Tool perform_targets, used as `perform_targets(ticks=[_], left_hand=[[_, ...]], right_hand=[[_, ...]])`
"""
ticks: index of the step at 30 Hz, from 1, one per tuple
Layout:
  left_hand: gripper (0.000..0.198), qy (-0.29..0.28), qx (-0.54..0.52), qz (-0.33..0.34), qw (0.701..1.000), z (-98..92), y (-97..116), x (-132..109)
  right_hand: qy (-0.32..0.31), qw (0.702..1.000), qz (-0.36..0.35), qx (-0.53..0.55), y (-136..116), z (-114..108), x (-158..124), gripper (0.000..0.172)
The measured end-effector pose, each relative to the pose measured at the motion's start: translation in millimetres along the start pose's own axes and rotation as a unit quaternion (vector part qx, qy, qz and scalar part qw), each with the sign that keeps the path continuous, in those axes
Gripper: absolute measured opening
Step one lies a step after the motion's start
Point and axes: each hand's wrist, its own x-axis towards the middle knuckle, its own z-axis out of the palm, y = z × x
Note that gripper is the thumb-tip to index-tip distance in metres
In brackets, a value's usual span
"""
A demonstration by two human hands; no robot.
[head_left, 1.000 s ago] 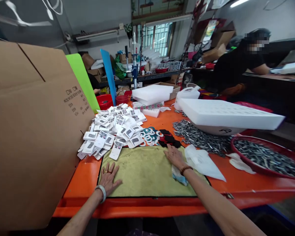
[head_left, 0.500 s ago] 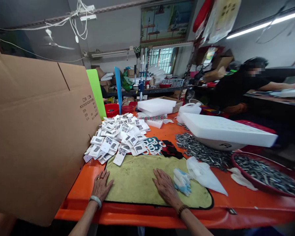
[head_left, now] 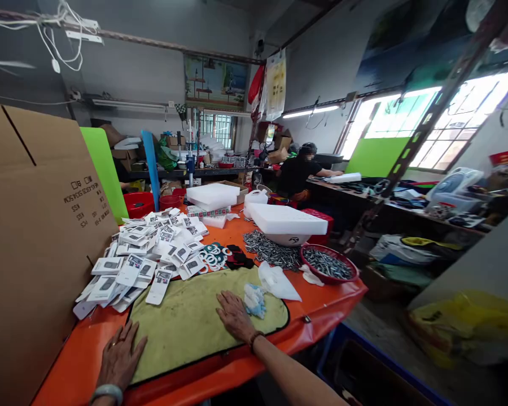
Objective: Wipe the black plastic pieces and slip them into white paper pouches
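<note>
My left hand [head_left: 121, 356] lies flat, fingers spread, at the left edge of a yellow-green mat [head_left: 182, 332], partly on the orange tablecloth [head_left: 88, 338]. On the mat rests my right hand [head_left: 236, 316], also open and palm down, holding nothing. Just beyond its fingers is a crumpled blue-and-white cloth [head_left: 254, 300], with a white sheet [head_left: 278, 281] to its right. A heap of small white printed boxes [head_left: 144, 262] lies beyond my left hand. White rings [head_left: 214, 256] and a black-and-red cloth [head_left: 239, 257] sit at the mat's far edge.
A large cardboard box [head_left: 38, 242] stands at the left. Metal pieces [head_left: 275, 251] are heaped near a white foam slab [head_left: 290, 219] on a bowl; more fill a red basket [head_left: 355, 272]. A person [head_left: 296, 172] works at another table. A blue-rimmed bin [head_left: 372, 349] is at lower right.
The view has turned to the right, so the table sits further left and windows and a side bench now show. Both hands stay flat at about the same places on the mat.
</note>
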Motion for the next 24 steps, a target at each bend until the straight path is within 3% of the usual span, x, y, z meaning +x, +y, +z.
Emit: perform_targets(ticks=[18,24], left_hand=[[0.058,0.018,-0.026,-0.008,0.999,-8.4,3,-2],[0.063,0.003,-0.038,-0.001,0.999,3.9,-6,1]], right_hand=[[-0.009,1.0,0.012,0.011,-7,-9,0,0.043],[0.002,1.0,0.012,0.001,-3,-2,-1,0.044]])
